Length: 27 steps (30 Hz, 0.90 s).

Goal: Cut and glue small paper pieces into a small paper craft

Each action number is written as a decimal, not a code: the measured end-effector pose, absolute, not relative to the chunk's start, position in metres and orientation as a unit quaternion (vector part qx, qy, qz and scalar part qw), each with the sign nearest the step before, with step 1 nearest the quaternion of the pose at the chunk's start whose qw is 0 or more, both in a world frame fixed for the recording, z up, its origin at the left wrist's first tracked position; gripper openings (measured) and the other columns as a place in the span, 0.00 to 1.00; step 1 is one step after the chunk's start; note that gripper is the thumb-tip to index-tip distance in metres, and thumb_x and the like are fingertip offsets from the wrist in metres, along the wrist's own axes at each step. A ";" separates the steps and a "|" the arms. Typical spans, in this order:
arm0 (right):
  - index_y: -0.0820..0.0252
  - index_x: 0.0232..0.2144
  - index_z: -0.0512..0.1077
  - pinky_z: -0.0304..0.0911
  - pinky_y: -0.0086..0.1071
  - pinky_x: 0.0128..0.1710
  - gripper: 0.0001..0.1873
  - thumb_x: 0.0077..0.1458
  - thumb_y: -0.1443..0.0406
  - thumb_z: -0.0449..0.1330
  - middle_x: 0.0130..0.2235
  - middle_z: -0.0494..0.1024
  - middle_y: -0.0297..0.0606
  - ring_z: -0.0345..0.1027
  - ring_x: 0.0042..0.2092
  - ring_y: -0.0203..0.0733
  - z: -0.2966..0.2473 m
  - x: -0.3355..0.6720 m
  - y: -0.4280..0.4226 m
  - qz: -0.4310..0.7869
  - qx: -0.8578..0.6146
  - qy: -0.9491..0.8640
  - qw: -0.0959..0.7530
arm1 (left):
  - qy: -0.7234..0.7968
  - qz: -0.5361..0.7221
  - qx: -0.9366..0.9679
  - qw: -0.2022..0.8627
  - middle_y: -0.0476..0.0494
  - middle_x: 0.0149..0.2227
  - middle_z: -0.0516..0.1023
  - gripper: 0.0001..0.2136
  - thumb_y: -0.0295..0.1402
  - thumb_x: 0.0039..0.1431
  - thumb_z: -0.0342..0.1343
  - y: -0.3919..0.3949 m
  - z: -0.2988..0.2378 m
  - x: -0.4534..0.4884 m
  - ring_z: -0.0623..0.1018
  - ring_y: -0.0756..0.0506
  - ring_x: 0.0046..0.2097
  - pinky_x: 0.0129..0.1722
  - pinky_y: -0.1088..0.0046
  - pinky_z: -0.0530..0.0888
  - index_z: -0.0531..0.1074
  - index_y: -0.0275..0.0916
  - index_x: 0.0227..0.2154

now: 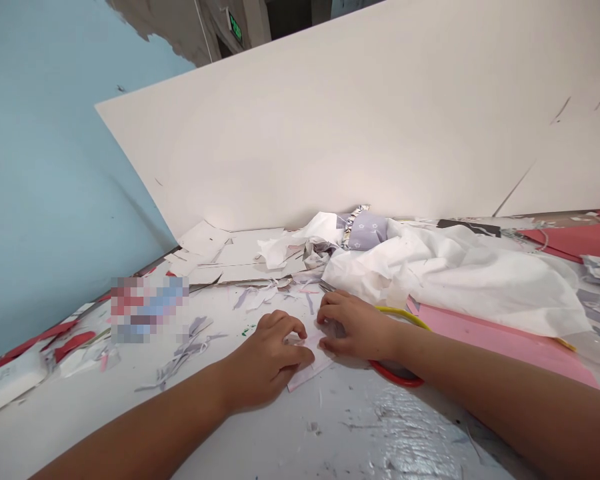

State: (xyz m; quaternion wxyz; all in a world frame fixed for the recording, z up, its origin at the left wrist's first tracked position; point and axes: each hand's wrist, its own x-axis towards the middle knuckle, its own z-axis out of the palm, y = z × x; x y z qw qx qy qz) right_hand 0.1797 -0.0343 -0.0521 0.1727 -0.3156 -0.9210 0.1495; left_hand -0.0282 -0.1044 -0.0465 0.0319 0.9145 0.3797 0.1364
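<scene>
A small pale pink piece of paper (pixel 311 368) lies on the white table (pixel 190 407) between my hands. My left hand (pixel 269 353) rests on its left part with fingers curled down and fingertips pressing it. My right hand (pixel 354 327) pinches its upper right edge with bent fingers. Under my right wrist sit a red ring (pixel 399 377) and a yellow ring (pixel 401 313), partly hidden by the arm.
A heap of white cloth (pixel 460 273) and patterned fabric (pixel 367 232) lies behind my hands. Pink sheets (pixel 475 333) spread right, red sheets (pixel 580 241) far right. Paper scraps (pixel 190 347) litter the left. A large white board (pixel 360 127) leans against the blue wall (pixel 40 173).
</scene>
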 end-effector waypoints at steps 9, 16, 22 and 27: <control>0.60 0.35 0.71 0.60 0.39 0.41 0.16 0.44 0.57 0.60 0.37 0.68 0.40 0.61 0.41 0.46 -0.047 0.181 -0.038 0.158 -0.312 -0.924 0.156 | 0.370 0.139 0.918 0.038 0.42 0.42 0.65 0.13 0.22 0.55 0.44 -0.105 -0.046 -0.027 0.62 0.44 0.43 0.45 0.62 0.61 0.72 0.43 0.33; 0.58 0.36 0.70 0.60 0.39 0.42 0.18 0.43 0.56 0.61 0.38 0.67 0.40 0.59 0.43 0.47 -0.047 0.183 -0.038 0.160 -0.307 -0.926 0.149 | 0.364 0.140 0.920 0.047 0.43 0.42 0.64 0.13 0.21 0.54 0.45 -0.104 -0.047 -0.028 0.62 0.44 0.44 0.45 0.62 0.60 0.72 0.43 0.32; 0.58 0.36 0.70 0.60 0.39 0.42 0.19 0.41 0.55 0.61 0.38 0.67 0.39 0.59 0.43 0.47 -0.043 0.184 -0.041 0.174 -0.313 -0.924 0.132 | 0.352 0.131 0.925 0.046 0.42 0.43 0.64 0.13 0.24 0.55 0.46 -0.103 -0.046 -0.028 0.61 0.43 0.44 0.46 0.61 0.60 0.73 0.45 0.36; 0.58 0.36 0.70 0.59 0.40 0.42 0.20 0.40 0.55 0.62 0.38 0.67 0.39 0.59 0.43 0.47 -0.043 0.183 -0.040 0.170 -0.312 -0.925 0.135 | 0.347 0.128 0.928 0.040 0.42 0.44 0.64 0.13 0.24 0.55 0.46 -0.104 -0.046 -0.028 0.61 0.43 0.45 0.46 0.61 0.60 0.73 0.46 0.36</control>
